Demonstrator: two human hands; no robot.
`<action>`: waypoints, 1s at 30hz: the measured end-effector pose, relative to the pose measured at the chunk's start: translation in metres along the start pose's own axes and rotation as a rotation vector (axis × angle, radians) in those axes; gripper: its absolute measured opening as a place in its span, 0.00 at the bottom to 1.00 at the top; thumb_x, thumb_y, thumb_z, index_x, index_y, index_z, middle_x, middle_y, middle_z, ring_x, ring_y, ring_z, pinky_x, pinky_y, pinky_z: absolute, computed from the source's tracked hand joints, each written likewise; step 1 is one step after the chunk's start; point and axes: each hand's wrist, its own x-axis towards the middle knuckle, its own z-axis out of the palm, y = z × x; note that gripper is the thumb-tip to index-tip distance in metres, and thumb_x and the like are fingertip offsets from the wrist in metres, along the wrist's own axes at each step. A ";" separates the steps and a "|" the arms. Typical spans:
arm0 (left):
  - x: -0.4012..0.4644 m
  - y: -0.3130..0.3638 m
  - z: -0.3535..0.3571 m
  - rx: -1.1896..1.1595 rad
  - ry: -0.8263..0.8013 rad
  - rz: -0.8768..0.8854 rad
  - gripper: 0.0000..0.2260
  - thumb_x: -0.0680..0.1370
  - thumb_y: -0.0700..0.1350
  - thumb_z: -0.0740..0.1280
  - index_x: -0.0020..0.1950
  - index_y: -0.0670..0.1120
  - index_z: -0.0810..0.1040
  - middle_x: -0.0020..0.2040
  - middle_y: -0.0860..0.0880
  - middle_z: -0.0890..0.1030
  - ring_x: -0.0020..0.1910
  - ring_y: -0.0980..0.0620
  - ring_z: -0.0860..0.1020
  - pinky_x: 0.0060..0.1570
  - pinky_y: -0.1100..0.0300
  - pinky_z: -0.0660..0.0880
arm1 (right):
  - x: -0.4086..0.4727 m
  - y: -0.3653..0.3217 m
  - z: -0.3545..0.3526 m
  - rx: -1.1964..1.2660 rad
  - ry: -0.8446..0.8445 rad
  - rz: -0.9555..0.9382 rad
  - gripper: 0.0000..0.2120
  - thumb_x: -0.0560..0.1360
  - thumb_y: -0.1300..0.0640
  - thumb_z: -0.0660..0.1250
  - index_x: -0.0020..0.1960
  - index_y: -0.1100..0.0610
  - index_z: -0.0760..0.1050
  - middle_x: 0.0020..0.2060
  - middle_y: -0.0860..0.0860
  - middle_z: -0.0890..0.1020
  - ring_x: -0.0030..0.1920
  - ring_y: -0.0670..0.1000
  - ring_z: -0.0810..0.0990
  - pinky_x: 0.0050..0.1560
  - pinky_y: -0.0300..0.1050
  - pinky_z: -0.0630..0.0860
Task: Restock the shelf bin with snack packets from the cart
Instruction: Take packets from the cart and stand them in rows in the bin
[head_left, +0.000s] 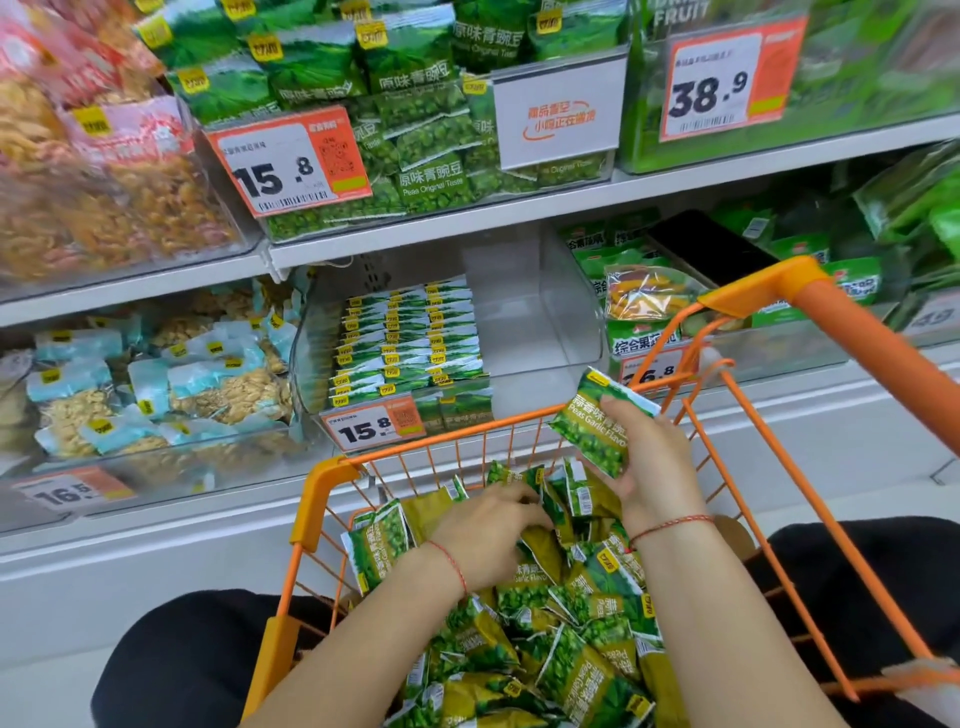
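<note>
We see the right hand (652, 462) gripping a glossy foil garlic-pea packet (597, 426) above the wire cart (737, 415); the left hand (485, 525) curls into the crinkled packet heap (545, 634). The clear plastic shelf bin (530, 312) stands roughly half filled with neat rows; much stock remains.

Both forearms reach forward from the bottom of the view, bare, each with a thin red string bracelet at the wrist. The left hand (488, 530) lies palm down and low, its fingers curled downward and their tips hidden, so what they hold, if anything, cannot be told. The right hand (652, 462) is raised higher and further forward, back of the hand toward the camera, thumb and fingers pinching a green packet (597, 423) by its lower edge.
</note>
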 end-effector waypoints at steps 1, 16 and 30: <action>0.004 -0.002 0.001 0.012 0.027 0.015 0.22 0.76 0.36 0.64 0.67 0.55 0.74 0.72 0.52 0.66 0.71 0.50 0.63 0.63 0.55 0.67 | 0.001 0.001 0.000 0.002 0.003 0.003 0.19 0.75 0.58 0.68 0.64 0.59 0.70 0.55 0.56 0.79 0.50 0.55 0.80 0.45 0.49 0.77; -0.044 -0.014 -0.054 -1.166 0.512 -0.176 0.09 0.78 0.44 0.65 0.41 0.43 0.69 0.27 0.51 0.62 0.31 0.55 0.66 0.33 0.68 0.72 | -0.002 0.006 0.007 -0.155 -0.132 0.125 0.12 0.75 0.54 0.67 0.56 0.57 0.74 0.52 0.56 0.82 0.50 0.55 0.81 0.54 0.54 0.78; -0.023 -0.003 -0.043 -0.515 0.426 -0.240 0.10 0.80 0.52 0.62 0.52 0.50 0.80 0.42 0.56 0.79 0.42 0.55 0.77 0.41 0.62 0.72 | -0.001 0.004 0.002 -0.007 -0.115 0.023 0.16 0.74 0.62 0.69 0.61 0.61 0.73 0.46 0.52 0.83 0.46 0.50 0.82 0.48 0.47 0.77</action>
